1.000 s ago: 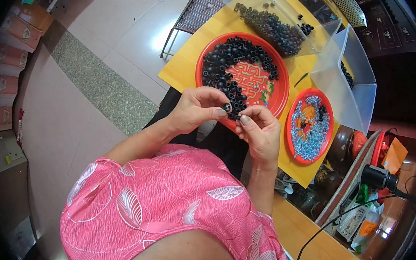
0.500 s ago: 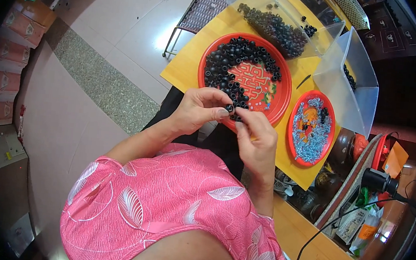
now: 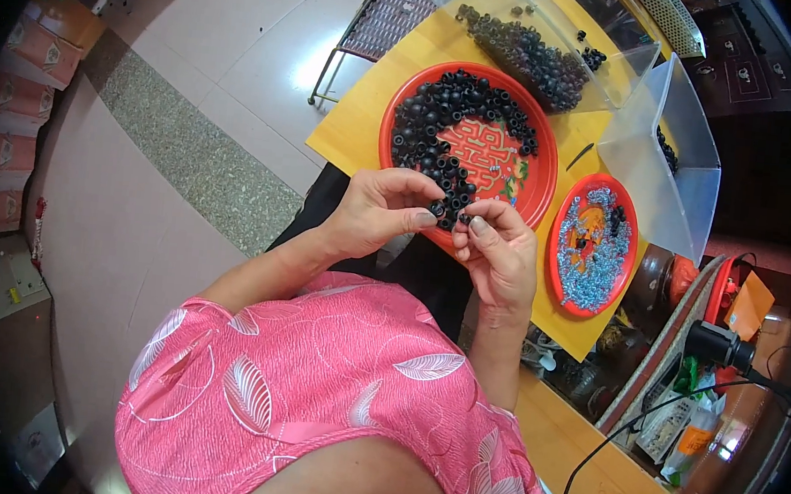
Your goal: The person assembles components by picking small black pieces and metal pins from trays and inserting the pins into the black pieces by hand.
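Note:
Between the thumb and index finger of my left hand [image 3: 380,210] is a black round piece with a hole, like a large bead [image 3: 436,208]. My right hand [image 3: 500,251] pinches a smaller black piece [image 3: 464,218] at its fingertips, a short gap to the right of the first. Both hands are over the near rim of a round red plate [image 3: 545,199]. Many black hollow pieces [image 3: 416,117] are heaped along its left and far sides. To the right, a smaller oval red plate [image 3: 631,221] holds small, shiny bluish-clear parts [image 3: 591,274].
A clear bin [image 3: 525,56] of black pieces stands at the back, and a second translucent bin [image 3: 667,158] leans at the right. A thin dark tool [image 3: 580,156] lies on the yellow table [image 3: 355,116]. A black cable [image 3: 625,422] hangs at the lower right.
My right hand has drawn back slightly to the right, away from the left-hand bead, and a small black piece now shows in its fingertips. My left hand has hardly moved.

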`<action>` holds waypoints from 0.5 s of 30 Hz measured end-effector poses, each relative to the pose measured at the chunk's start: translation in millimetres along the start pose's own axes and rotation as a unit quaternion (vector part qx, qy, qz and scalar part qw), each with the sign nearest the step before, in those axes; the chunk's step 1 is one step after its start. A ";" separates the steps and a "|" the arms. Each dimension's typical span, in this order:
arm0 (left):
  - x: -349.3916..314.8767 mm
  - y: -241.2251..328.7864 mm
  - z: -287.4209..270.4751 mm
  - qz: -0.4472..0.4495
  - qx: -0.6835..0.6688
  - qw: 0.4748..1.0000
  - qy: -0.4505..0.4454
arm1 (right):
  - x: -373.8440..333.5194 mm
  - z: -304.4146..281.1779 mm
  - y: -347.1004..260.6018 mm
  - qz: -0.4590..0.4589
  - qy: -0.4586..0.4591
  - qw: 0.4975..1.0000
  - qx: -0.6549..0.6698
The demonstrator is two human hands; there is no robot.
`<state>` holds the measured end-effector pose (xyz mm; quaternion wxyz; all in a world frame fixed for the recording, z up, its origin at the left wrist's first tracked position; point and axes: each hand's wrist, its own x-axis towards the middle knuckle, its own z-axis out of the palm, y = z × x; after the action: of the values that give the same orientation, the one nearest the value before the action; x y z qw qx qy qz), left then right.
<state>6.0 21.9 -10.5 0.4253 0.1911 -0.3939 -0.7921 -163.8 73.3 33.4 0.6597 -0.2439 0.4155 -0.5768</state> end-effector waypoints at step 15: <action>0.7 4.8 3.8 0.071 0.080 0.994 -0.034 | -3.9 17.7 2.8 -0.042 0.017 0.992 -0.115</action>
<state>5.6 21.5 -4.4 0.4502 0.1691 -0.4825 -0.7321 -147.5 74.9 41.6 0.5953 -0.3253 0.4794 -0.5567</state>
